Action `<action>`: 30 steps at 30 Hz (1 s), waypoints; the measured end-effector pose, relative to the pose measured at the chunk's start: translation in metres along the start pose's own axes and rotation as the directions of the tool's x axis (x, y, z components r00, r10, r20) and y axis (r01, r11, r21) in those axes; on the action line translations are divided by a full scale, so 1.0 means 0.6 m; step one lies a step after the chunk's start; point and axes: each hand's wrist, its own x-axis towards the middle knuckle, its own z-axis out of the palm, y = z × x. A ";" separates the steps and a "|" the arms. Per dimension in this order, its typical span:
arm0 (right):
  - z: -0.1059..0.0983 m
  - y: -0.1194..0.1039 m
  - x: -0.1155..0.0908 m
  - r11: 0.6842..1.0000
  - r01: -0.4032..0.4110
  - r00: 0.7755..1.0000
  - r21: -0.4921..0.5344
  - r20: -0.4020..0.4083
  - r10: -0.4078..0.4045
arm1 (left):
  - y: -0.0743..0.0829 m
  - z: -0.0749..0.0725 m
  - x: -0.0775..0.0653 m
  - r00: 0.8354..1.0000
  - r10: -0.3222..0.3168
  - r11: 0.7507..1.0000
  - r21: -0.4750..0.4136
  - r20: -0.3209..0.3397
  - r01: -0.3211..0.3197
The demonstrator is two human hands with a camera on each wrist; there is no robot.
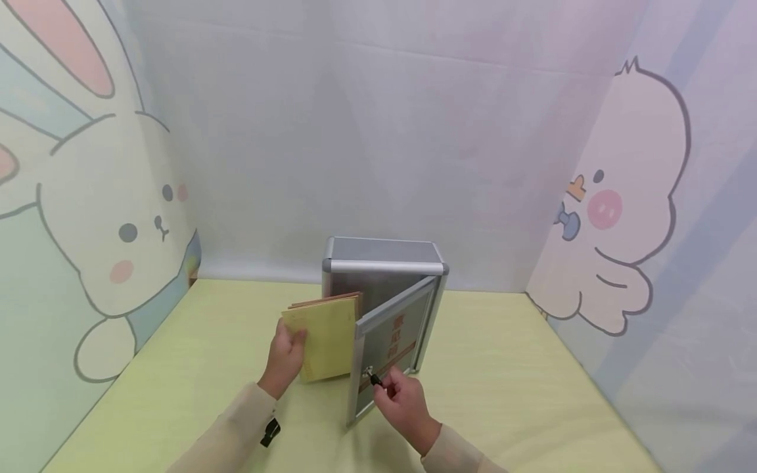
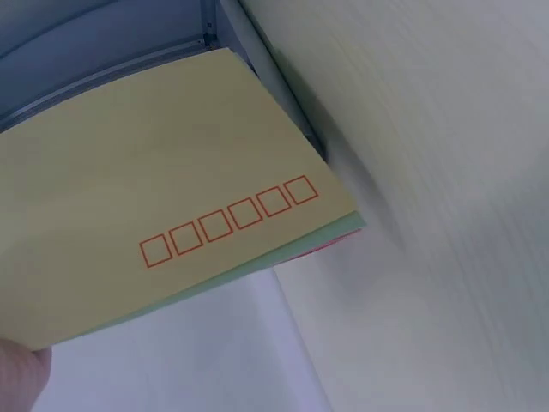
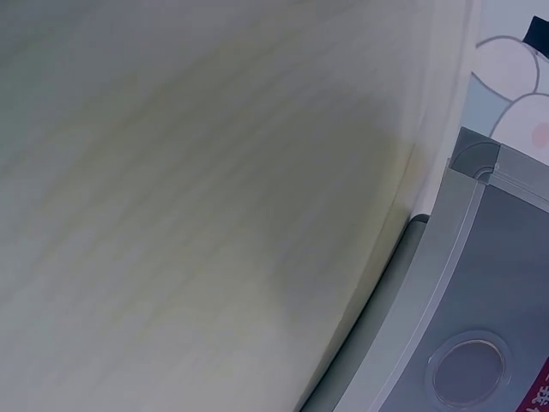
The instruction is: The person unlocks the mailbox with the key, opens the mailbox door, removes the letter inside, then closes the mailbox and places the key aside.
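In the head view my left hand (image 1: 285, 358) grips a stack of envelopes (image 1: 325, 338) by its left edge, thumb across the front. The front envelope is yellow-brown; the left wrist view shows red postcode squares on this envelope (image 2: 197, 154), with green and red edges behind it. The stack stands in front of the opening of a grey metal-framed box (image 1: 384, 249). Its hinged door (image 1: 393, 335), with orange characters, is swung outward toward me. My right hand (image 1: 405, 404) pinches a black-headed key (image 1: 375, 379) at the door's lock.
Pale yellow cloth covers the table (image 1: 503, 368). Behind the box hangs a light curtain (image 1: 384, 144), with a cartoon rabbit at left and a cartoon bird at right. A small black object (image 1: 271, 432) shows beside the left sleeve.
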 end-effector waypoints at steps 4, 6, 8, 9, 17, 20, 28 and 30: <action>0.007 0.024 -0.011 1.000 0.009 1.000 -0.016 -0.008 -0.009 | 0.001 -0.007 -0.004 1.000 -0.007 1.000 -0.012 0.008 0.007; 0.011 0.043 -0.020 0.999 0.012 1.000 -0.032 -0.012 -0.012 | 0.001 -0.009 -0.005 1.000 0.001 1.000 -0.017 0.005 -0.001; 0.014 0.058 -0.028 0.999 0.012 1.000 -0.042 -0.010 -0.013 | 0.000 -0.011 -0.006 1.000 0.014 1.000 -0.009 -0.005 -0.014; 0.014 0.063 -0.031 0.999 0.011 1.000 -0.045 -0.009 -0.011 | -0.001 -0.012 -0.006 1.000 0.017 1.000 -0.006 -0.010 -0.018; 0.015 0.059 -0.029 0.999 -0.024 1.000 -0.022 0.012 0.024 | -0.005 -0.024 -0.016 0.999 -0.003 1.000 0.028 -0.039 0.004; 0.016 0.066 -0.031 1.000 -0.002 1.000 -0.027 0.007 0.002 | -0.008 -0.028 -0.019 0.999 -0.013 0.999 0.040 -0.040 0.015; 0.014 0.062 -0.026 0.999 0.029 1.000 -0.038 -0.010 -0.029 | -0.010 -0.039 -0.020 0.998 -0.040 0.998 0.053 -0.038 0.042; 0.014 0.062 -0.026 0.999 0.024 1.000 -0.037 -0.009 -0.025 | -0.010 -0.043 -0.019 0.998 -0.045 0.998 0.052 -0.044 0.047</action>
